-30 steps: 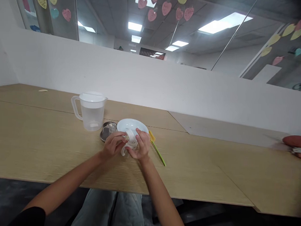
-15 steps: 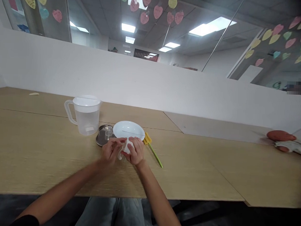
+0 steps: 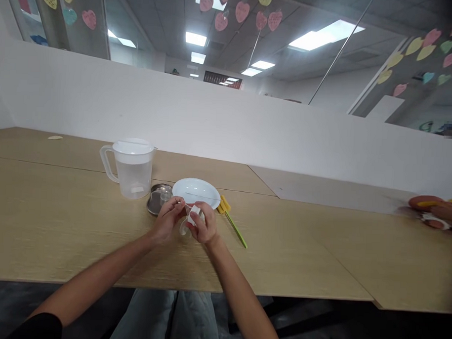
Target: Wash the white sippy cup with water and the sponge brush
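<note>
Another person's hand (image 3: 447, 213) just popped in at the far right, while the left hand (image 3: 167, 220) and right hand (image 3: 205, 223) both grip a white handled cup (image 3: 193, 219).

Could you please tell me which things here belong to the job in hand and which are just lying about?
Belonging:
white handled cup, held by left hand and right hand
white plate
steel dish
sponge brush
water jug

Lying about:
beige scrap
reddish object
</note>
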Demonstrator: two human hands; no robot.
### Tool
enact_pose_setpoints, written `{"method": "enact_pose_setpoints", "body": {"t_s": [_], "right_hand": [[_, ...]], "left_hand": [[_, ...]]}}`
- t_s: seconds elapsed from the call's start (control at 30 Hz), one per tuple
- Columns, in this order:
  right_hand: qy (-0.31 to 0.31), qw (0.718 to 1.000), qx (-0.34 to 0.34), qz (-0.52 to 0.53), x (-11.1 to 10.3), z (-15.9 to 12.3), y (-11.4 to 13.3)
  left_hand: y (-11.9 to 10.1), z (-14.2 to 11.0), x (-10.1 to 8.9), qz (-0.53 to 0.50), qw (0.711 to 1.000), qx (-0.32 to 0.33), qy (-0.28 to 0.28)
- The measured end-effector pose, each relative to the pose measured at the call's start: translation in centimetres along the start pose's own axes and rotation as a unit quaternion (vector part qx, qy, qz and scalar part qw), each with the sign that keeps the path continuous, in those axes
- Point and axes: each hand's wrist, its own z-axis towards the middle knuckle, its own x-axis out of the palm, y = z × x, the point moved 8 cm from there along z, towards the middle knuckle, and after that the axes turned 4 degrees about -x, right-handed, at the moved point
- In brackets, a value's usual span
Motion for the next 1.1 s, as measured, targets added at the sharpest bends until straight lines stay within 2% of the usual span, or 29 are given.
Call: {"method": "enact_pose_setpoints", "body": {"t_s": [0.13, 0.33, 0.43, 0.53, 0.63, 0.7, 0.77, 0.83, 0.87, 0.93, 1.0, 1.1], "right_hand": [[-0.017, 1.000, 0.013, 0.007, -0.3, 0.2, -0.5], [-0.089, 0.984, -0.088, -0.123, -1.6, 0.9, 1.0], [-0.106, 0.978, -0.112, -0.137, -2.1, 1.2, 1.3], [-0.111, 0.983, -0.094, -0.111, -2.2, 1.2, 0.9], [-0.134, 0.988, -0.019, -0.072, -2.5, 1.0, -0.6], [-0.189, 0.978, 0.072, -0.055, -3.3, 0.4, -2.4], [-0.266, 0.946, 0.181, -0.047, -4.5, -0.7, -4.3], [-0.310, 0.908, 0.278, -0.040, -5.2, -1.9, -6.0], [-0.308, 0.897, 0.315, -0.036, -5.2, -2.3, -6.6], [-0.274, 0.891, 0.361, -0.018, -4.7, -2.7, -7.5], [-0.242, 0.894, 0.378, 0.014, -3.9, -2.7, -7.7], [-0.257, 0.886, 0.382, 0.051, -3.3, -2.9, -7.2]], "left_hand": [[-0.7, -0.3, -0.4, 0.061, 0.997, 0.053, -0.002], [-1.2, -1.7, -0.5, 0.128, 0.980, 0.154, -0.016], [-1.3, -2.1, -0.3, 0.139, 0.973, 0.183, -0.008], [-1.1, -2.1, -0.3, 0.160, 0.969, 0.186, 0.008], [-0.7, -1.6, -0.5, 0.217, 0.958, 0.185, 0.017], [-0.2, -1.4, -0.5, 0.254, 0.947, 0.196, 0.034], [0.5, -1.3, -0.3, 0.288, 0.933, 0.206, 0.061], [1.3, -1.3, -0.1, 0.325, 0.919, 0.209, 0.074], [1.7, -1.3, -0.1, 0.343, 0.913, 0.209, 0.069], [1.9, -1.5, -0.2, 0.366, 0.905, 0.214, 0.045], [1.4, -1.8, -0.2, 0.369, 0.899, 0.234, 0.023], [0.0, -2.3, -0.3, 0.359, 0.890, 0.282, 0.001]]}}
